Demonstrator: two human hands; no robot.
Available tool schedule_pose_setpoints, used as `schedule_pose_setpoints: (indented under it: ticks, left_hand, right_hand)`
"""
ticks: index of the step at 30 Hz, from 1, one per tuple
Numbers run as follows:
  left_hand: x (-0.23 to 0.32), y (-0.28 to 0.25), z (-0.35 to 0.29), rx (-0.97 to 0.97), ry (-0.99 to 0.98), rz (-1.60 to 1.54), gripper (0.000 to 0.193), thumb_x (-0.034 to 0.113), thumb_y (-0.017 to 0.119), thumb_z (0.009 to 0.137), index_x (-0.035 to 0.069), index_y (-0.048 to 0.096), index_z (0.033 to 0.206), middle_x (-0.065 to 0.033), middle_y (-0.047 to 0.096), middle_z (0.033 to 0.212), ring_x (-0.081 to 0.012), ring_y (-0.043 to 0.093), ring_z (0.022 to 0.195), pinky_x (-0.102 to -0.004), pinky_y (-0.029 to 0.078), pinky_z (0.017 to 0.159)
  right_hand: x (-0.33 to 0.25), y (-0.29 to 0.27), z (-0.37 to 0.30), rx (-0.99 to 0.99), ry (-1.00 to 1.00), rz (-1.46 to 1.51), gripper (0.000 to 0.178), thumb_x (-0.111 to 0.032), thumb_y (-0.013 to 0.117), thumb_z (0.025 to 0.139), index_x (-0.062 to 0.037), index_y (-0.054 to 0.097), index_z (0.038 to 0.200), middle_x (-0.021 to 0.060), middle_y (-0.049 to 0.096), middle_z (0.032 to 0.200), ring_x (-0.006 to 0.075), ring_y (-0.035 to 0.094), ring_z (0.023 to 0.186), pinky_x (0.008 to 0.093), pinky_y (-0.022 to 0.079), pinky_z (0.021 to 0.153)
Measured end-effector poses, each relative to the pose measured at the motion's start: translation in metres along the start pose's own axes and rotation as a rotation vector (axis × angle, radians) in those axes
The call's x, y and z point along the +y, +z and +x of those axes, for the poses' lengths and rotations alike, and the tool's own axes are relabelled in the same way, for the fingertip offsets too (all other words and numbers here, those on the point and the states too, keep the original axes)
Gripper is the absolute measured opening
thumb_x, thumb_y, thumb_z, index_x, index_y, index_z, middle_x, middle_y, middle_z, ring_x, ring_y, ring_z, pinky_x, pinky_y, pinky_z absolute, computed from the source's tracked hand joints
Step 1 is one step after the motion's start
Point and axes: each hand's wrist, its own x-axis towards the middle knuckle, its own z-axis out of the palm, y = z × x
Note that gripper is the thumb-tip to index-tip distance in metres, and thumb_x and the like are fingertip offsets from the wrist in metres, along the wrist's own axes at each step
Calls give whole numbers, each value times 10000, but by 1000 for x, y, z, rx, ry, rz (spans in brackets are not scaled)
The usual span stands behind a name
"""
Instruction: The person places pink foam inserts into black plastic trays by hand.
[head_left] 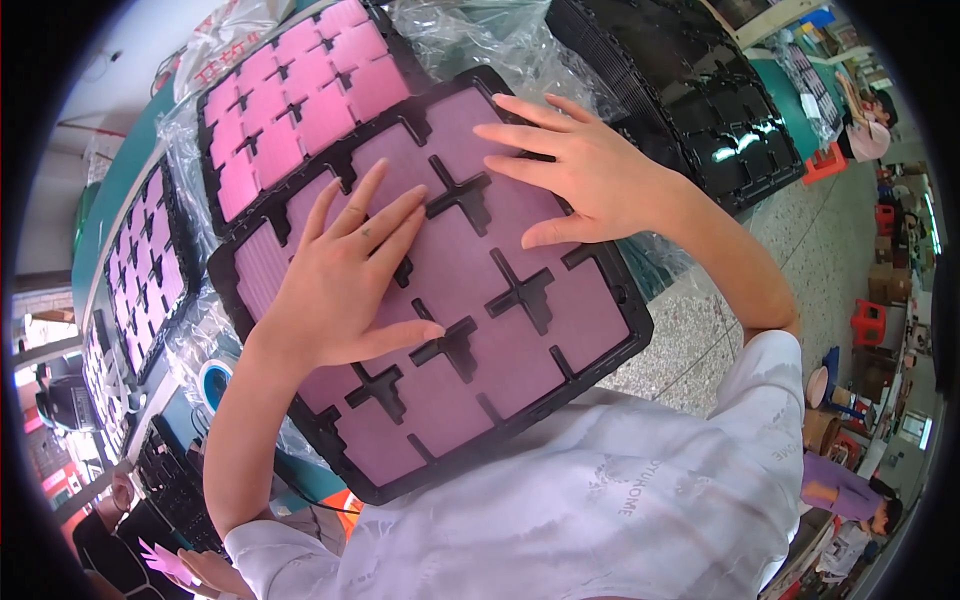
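A black plastic tray [640,322] with cross-shaped dividers lies tilted in front of me, its near edge close to my shirt. Pink-purple flat pieces [510,370] fill its compartments. My left hand [340,270] rests spread on the pieces left of the middle, thumb pointing right. Over the upper right part of the tray, my right hand [590,170] is stretched out, its fingers reaching left across the pieces by the rim. Neither hand grips anything.
Beyond it lies another black tray of pink pieces [305,100]. A stack of black trays [690,100] stands at the back right. Clear plastic film [470,45] covers part of the green table [140,170]. Further filled trays [150,265] lie left. Other people work at both sides.
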Motion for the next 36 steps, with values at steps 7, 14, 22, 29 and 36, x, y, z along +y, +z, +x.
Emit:
schedule_pose_setpoints:
  ticks: [7, 14, 22, 29, 36]
  left_hand:
    - [18, 0, -8, -66, -54, 2, 1010, 799, 596, 874, 10, 569, 1503, -211, 477, 1618, -484, 289, 1579, -671, 206, 1247]
    - [34, -2, 0, -63, -37, 1, 938, 692, 717, 822, -50, 636, 1390, -190, 542, 1538, -434, 446, 1477, -636, 292, 1217]
    - [32, 1, 4, -64, 140, -71, 910, 651, 715, 807, -126, 663, 1280, -195, 588, 1482, -437, 481, 1436, -579, 354, 1186]
    - [31, 3, 15, -28, 236, -148, 838, 669, 692, 844, -90, 707, 1197, -185, 622, 1424, -442, 492, 1425, -592, 372, 1172]
    - [29, 3, 22, -9, 273, -149, 819, 698, 678, 844, -79, 705, 1101, -191, 591, 1460, -449, 475, 1437, -595, 363, 1174]
  right_hand:
    - [-6, -5, -16, -60, -92, 105, 795, -580, 811, 828, -35, 668, 1389, 123, 540, 1570, 366, 348, 1567, 618, 308, 1240]
    - [-11, -9, -32, -41, -101, 191, 691, -536, 849, 804, -77, 730, 1307, 146, 543, 1551, 405, 365, 1545, 607, 356, 1211]
    - [-44, -37, -75, 308, 327, 1206, 129, -120, 723, 979, -13, 720, 1052, 95, 730, 1070, 186, 692, 983, 322, 548, 879]
    - [-67, -66, -77, 50, 660, 1602, 195, -206, 722, 1010, -37, 668, 931, -1, 666, 849, 65, 624, 831, 233, 462, 734]
    - [-70, -52, -59, -143, 713, 1431, 272, -301, 773, 982, -75, 656, 887, -56, 600, 786, 31, 512, 741, 249, 423, 661]
